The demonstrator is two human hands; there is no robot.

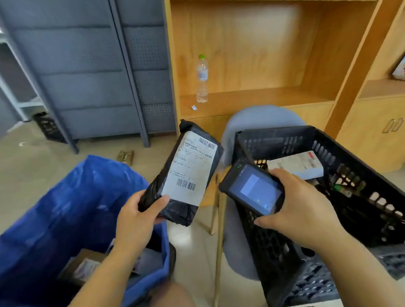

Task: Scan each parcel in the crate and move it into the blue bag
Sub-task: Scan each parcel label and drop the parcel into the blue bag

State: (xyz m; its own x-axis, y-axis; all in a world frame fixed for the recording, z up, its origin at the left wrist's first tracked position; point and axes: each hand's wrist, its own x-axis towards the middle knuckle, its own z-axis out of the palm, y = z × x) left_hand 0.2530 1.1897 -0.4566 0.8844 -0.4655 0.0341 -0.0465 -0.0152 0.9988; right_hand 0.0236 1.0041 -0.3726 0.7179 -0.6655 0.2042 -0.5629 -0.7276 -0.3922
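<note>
My left hand (139, 220) grips a black plastic parcel (186, 173) by its lower end, white barcode label facing up, between the blue bag and the crate. My right hand (298, 207) holds a black handheld scanner (252, 189), its lit screen up, just right of the parcel and over the crate's near-left corner. The black slatted crate (337, 146) sits on a grey chair (260, 119) and holds a white labelled box (296, 166). The open blue bag (66, 207) stands at lower left with a brown cardboard parcel (83, 265) inside.
A wooden shelf unit (252, 99) behind carries a clear water bottle (202, 79). Grey metal racks (91, 72) stand at the back left, with a second black crate (47, 126) and a small brown packet (125, 156) on the floor. My knee (171, 302) shows at the bottom.
</note>
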